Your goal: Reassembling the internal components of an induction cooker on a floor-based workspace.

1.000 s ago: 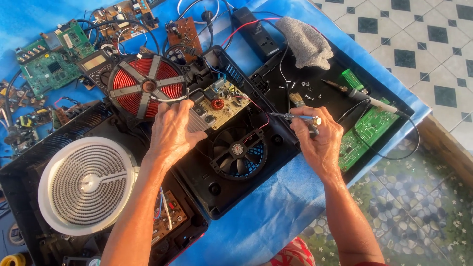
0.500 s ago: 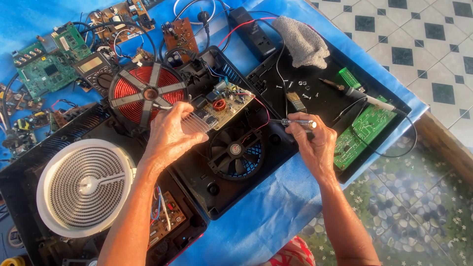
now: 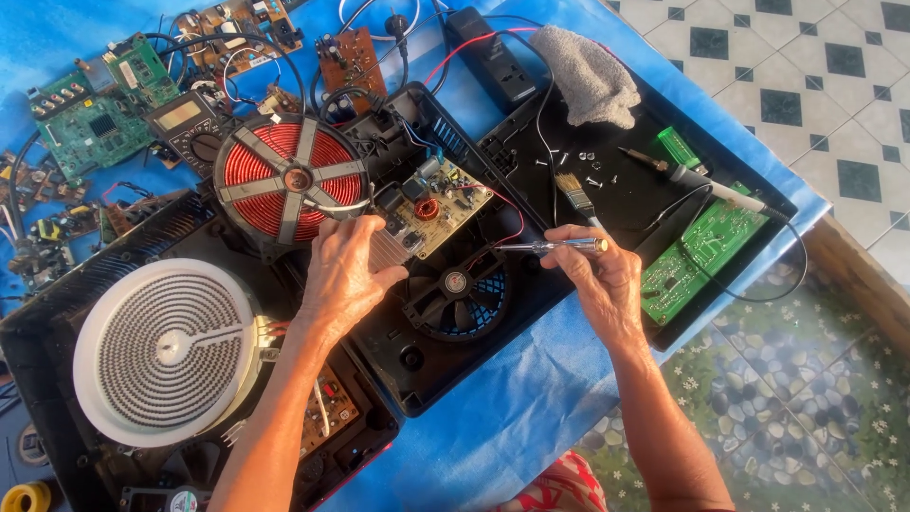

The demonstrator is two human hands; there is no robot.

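At centre frame, the left hand (image 3: 343, 280) rests flat, fingers spread, on the beige circuit board (image 3: 427, 210) inside an opened black cooker casing (image 3: 474, 322). The right hand (image 3: 597, 275) grips a metal screwdriver (image 3: 550, 246), tip pointing left above the cooling fan (image 3: 457, 289). A red coil (image 3: 289, 180) lies upper left; a white heating disc (image 3: 171, 349) lower left.

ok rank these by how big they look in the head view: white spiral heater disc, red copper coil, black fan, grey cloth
1. white spiral heater disc, clearly largest, though it lies nearer the camera
2. red copper coil
3. black fan and grey cloth: they look much alike, so no ranking between them
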